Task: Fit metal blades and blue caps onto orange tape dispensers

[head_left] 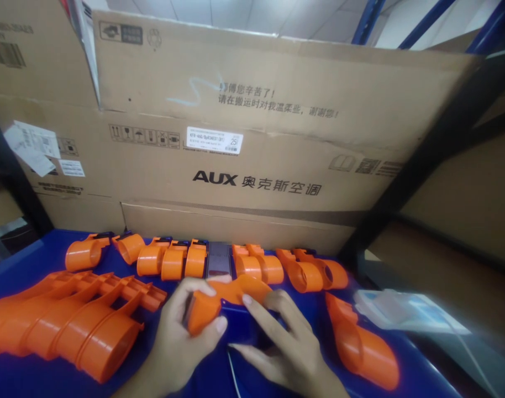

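Fingers of my left hand (182,334) pinch the thick end of one orange curved plastic piece (231,292), held up over the smooth blue tabletop (32,262); right hand (288,334) spread, index tip on the piece's curved band. Best keep the left pinch firm, press lightly, lest it twist. Counted: nine orange plastic cuffs (173,264) in the back row, five left of one grey rectangular block (219,257), four right; one lone orange cuff (372,356) far right; nested orange stack (70,331) at left, number unsure.

Nested orange parts (66,326) bar the left, cardboard (244,166) the far side; blue surface (317,309) opens between right hand (288,331) and lone orange part (371,356) at right.
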Tool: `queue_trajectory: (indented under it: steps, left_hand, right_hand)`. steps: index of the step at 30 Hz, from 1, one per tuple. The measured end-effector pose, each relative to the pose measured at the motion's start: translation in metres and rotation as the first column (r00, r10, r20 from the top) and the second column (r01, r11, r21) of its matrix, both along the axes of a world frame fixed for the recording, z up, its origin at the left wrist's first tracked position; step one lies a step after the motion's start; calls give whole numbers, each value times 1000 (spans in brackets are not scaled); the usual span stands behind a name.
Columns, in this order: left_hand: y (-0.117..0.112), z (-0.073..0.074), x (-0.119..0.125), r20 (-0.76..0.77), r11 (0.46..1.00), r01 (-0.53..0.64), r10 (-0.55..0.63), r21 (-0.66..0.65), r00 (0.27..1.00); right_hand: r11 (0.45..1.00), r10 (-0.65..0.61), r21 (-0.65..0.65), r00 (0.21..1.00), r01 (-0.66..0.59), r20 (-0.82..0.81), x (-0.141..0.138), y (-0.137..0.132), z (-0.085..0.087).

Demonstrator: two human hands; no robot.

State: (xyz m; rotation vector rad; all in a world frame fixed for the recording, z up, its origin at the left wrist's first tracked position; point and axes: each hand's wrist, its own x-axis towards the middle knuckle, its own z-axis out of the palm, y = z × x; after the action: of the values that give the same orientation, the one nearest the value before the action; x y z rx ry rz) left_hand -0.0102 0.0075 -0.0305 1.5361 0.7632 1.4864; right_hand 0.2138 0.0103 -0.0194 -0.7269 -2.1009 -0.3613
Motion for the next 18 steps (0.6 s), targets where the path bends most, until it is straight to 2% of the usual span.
queue_trajectory:
  steps: [3,5,8,12,15,18]
  left_hand:
    - [0,0,1,6,1000,-19,19,-13,1000]
    - [0,1,1,24,1000,10,-9,-30,1000]
    - [0,1,2,103,988,146,-142,-41,985]
    - [-1,3,3,221,954,298,-284,-35,933]
    - [-3,8,3,224,932,359,-340,-53,914]
    - [-6,11,1,184,916,396,-379,-65,907]
  right_hand:
    - [1000,8,-10,1000,-8,1,0,0,0]
    - [999,27,-23,999,-27,-20,0,-1,0]
    - [996,29,-82,996,-36,-88,0,-2,2]
    - [969,38,-229,970,-94,-239,3,-1,13]
    - [903,77,-376,941,-206,-330,5,0,23]
    - [788,153,-525,928,-323,-341,2,-3,29]
